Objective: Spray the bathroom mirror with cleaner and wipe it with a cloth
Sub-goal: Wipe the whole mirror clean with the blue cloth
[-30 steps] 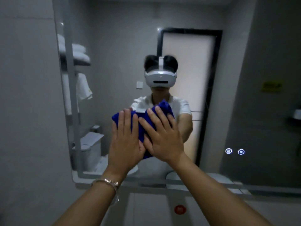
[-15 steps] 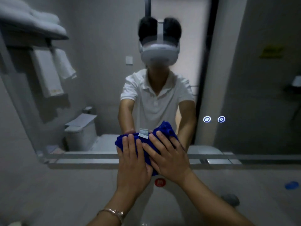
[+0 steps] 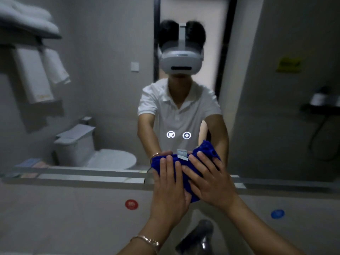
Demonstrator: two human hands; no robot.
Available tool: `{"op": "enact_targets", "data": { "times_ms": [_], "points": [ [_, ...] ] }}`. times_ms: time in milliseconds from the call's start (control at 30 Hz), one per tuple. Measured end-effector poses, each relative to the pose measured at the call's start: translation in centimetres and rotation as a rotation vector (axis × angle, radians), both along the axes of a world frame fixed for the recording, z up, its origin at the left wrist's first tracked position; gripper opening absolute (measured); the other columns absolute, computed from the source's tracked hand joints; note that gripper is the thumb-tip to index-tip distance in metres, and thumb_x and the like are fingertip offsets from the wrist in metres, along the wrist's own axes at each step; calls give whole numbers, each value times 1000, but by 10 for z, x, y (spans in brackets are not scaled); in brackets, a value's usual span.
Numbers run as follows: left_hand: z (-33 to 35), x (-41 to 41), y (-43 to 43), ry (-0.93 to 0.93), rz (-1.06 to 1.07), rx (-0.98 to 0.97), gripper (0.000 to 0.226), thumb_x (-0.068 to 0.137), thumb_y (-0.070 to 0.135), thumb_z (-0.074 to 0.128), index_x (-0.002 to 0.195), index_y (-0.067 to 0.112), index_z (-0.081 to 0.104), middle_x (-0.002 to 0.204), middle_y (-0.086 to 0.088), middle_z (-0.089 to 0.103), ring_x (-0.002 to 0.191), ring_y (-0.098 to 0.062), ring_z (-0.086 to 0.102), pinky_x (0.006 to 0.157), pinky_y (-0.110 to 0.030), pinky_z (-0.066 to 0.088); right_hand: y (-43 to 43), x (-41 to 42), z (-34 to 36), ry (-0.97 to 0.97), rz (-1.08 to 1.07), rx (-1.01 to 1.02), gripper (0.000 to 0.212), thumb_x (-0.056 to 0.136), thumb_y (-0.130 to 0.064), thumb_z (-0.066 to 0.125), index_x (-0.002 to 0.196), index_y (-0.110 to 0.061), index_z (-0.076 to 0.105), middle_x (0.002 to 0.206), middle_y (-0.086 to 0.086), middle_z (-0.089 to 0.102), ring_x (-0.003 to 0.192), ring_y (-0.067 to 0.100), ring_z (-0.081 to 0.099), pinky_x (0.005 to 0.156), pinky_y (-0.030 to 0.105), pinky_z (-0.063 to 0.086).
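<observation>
I observed both hands flat against the blue cloth [image 3: 191, 173], pressing it to the lower edge of the mirror [image 3: 257, 126]. The left hand [image 3: 168, 192] lay fingers extended over the cloth's left part; the right hand [image 3: 211, 183] spread over its right part, the two touching. Neither hand was closed around it. A grey tag [image 3: 182, 154] showed at the cloth's top. A tap [image 3: 200, 236] stood below the wrists, blurred
</observation>
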State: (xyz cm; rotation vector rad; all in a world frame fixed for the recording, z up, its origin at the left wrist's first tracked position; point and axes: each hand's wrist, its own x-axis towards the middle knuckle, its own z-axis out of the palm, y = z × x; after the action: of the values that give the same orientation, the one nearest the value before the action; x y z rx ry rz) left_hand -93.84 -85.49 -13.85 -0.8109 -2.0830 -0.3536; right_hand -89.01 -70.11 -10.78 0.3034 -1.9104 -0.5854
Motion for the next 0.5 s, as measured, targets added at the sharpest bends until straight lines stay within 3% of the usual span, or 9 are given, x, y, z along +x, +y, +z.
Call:
{"op": "enact_targets", "data": {
  "times_ms": [67,200,267,367,500],
  "points": [
    [8,16,25,-11,-9,4,86,78,36,34,147,-3,0,146,-27,19,143,-36,-13,112,-52,3,24,14,9,3,-8,3,39,101,-36,33,137,-23,40,143,6,38,147,20,12,113,40,19],
    [49,42,67,-53,-50,-9,77,77,37,33,141,-4,18,149,-20,18,143,-39,1,109,-56,15,59,35,41,64,-4,-28,37,101,-36,33,134,-21,42,140,7,39,147,19,12,114,39,17],
    [81,46,79,11,-82,-56,78,77,38,33,141,-3,18,151,-17,14,141,-38,11,110,-55,13,74,42,65,112,-33,-64,39,101,-37,32,134,-20,41,140,8,38,147,19,11,114,40,18],
    [134,44,89,150,-120,-91,81,76,38,36,145,1,14,153,-19,14,142,-34,10,113,-51,9,87,47,106,175,-81,-136,40,100,-38,28,134,-18,39,140,10,36,143,23,18,115,41,15],
    [198,32,84,255,-141,-77,81,77,36,34,146,2,11,154,-19,15,144,-31,10,115,-50,16,73,37,160,269,-76,-229,45,91,-32,41,132,-15,40,140,10,34,134,31,29,113,44,16]
  ]
}}
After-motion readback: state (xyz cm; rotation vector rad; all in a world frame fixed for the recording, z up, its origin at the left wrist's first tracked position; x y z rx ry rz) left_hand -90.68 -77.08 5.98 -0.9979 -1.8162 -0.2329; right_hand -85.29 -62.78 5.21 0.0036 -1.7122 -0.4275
